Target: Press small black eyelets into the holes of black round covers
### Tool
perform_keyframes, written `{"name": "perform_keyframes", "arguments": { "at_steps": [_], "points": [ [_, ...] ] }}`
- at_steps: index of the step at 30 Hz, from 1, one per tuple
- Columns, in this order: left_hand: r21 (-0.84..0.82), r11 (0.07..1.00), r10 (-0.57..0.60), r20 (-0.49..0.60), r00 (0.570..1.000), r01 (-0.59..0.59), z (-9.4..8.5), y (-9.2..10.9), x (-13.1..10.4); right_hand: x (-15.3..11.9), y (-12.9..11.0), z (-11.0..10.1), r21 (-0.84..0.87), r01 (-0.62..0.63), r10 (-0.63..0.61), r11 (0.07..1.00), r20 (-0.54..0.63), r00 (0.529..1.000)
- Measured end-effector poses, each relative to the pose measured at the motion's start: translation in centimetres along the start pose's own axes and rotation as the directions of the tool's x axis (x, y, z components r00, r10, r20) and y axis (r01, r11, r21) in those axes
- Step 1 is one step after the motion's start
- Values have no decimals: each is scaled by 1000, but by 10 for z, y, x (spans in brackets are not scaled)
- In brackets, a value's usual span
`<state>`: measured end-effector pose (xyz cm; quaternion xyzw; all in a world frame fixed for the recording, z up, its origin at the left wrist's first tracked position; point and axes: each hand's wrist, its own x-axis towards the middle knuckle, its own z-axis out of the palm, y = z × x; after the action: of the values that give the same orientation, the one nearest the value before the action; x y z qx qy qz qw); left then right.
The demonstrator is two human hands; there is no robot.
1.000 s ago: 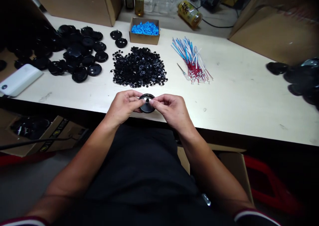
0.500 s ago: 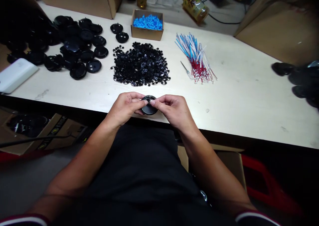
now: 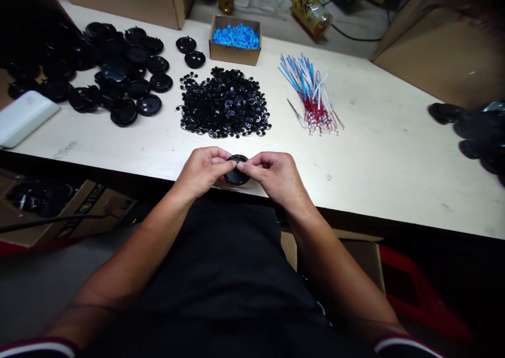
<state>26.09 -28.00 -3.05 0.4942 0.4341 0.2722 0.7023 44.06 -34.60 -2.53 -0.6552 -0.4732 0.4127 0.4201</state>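
Between my two hands, at the table's front edge, is a round black plastic cover. My left hand is closed on its left side, thumb on top near the upper middle. From the right, my right hand grips the same cover, its thumb tip close to the left one. Whether a small part sits under the thumbs is hidden. Just beyond the hands lies a heap of small black plastic pieces. Further left is a pile of similar round black covers.
A small cardboard box holds blue pieces. Right of the heap lie a bundle of blue, white and red wires and a thin pointed tool. A white device lies at left; more black parts are at right.
The cover has tilted slightly and sits a little lower in view, its rim less bright. Both thumbs have shifted slightly on it; both hands still hold it.
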Motion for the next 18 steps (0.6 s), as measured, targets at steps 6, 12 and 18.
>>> {"name": "perform_keyframes", "arguments": {
  "at_steps": [6, 12, 18],
  "points": [
    [-22, 1000, -19, -13, 1000, 19, 0, 0, 2, 0, 4, 3, 78, 15, -8, 997, -93, 996],
    [-60, 998, -24, -12, 1000, 23, -1, 1, 2, 4, 6, 4, 306, -136, 154, 942, -33, 988],
    [-55, 998, -27, -23, 999, 26, -1, 0, 1, 4, 4, 3, 428, -327, 276, 843, 178, 944]
  ]
}}
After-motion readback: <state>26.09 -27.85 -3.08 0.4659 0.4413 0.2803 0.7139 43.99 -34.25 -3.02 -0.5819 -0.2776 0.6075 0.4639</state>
